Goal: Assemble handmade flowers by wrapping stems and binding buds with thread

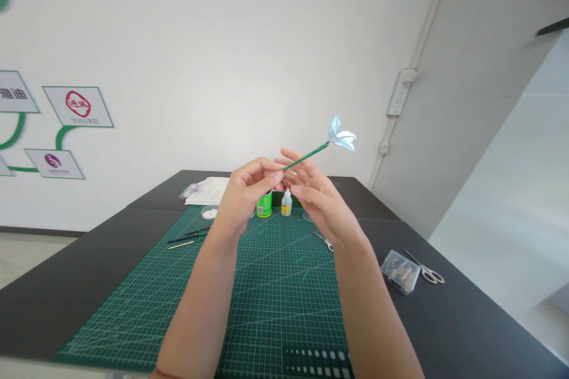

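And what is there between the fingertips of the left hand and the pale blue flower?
In the head view, the green stem runs between them; the right hand shows behind its lower part.

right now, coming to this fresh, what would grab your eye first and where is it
Most likely the pale blue flower, raised against the white wall on a green stem whose lower end the left hand pinches, the right hand open close by. Next comes the green gridded mat below the hands, with the bright green can near its far edge.
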Tool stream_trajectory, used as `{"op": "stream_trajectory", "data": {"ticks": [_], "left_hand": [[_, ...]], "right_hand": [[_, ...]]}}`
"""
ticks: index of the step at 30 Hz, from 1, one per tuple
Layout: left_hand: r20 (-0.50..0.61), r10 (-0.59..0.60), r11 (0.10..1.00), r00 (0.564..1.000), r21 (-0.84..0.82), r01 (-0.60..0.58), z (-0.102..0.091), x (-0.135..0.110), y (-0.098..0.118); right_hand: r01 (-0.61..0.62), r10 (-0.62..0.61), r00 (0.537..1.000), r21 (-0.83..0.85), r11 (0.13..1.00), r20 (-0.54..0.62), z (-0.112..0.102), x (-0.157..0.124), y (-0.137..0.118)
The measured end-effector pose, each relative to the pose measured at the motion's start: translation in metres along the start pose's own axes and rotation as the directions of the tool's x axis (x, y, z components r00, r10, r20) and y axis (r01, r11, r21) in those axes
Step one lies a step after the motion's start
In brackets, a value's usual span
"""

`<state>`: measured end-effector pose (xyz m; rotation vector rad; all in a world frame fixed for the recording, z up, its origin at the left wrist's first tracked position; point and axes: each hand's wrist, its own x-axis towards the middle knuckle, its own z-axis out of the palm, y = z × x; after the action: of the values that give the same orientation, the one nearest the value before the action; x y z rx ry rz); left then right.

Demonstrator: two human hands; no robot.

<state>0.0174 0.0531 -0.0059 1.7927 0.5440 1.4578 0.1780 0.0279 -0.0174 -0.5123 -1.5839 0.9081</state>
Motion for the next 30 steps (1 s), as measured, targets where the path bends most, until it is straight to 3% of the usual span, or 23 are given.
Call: {"op": "stream_trajectory", "data": {"ticks": [4,7,13,16,20,24,30], "left_hand": [[-0.094,0.102,0.978,0.99,0.194,-0.083,0.009,-0.007,0.007],[-0.169,0.156,0.943,0.973,0.319,-0.096,0.012,-0.009,0.009],[-0.193,0.078,0.965,0.978,0.261,-0.025,0.011,-0.008,0.005],[-0.209,0.041,0.979,0.977,0.203,0.003,0.01,-0.006,0.003],[-0.246,0.038,0.957,0.969,0.289,0.036,0.006,-0.004,0.003],[-0.168,0.028,0.874,0.985,0.483,0.058,0.003,-0.006,0.008],[0.105,-0.062,0.73,0.993,0.682,-0.027,0.003,-0.014,0.017]], "right_hand": [[-0.092,0.097,0.992,0.057,0.994,-0.079,0.012,0.002,0.002],[-0.079,0.076,0.976,-0.007,0.997,-0.202,0.016,0.001,0.0],[-0.043,-0.001,0.945,-0.128,0.991,-0.328,0.022,0.002,0.003],[-0.011,-0.092,0.936,-0.288,0.958,-0.341,0.02,0.002,0.006],[-0.002,-0.211,0.934,-0.595,0.804,-0.289,0.015,-0.004,0.002],[0.038,-0.265,0.942,-0.716,0.697,-0.207,0.011,-0.018,-0.018],[0.114,-0.236,0.958,-0.537,0.836,-0.164,-0.003,-0.044,-0.054]]}}
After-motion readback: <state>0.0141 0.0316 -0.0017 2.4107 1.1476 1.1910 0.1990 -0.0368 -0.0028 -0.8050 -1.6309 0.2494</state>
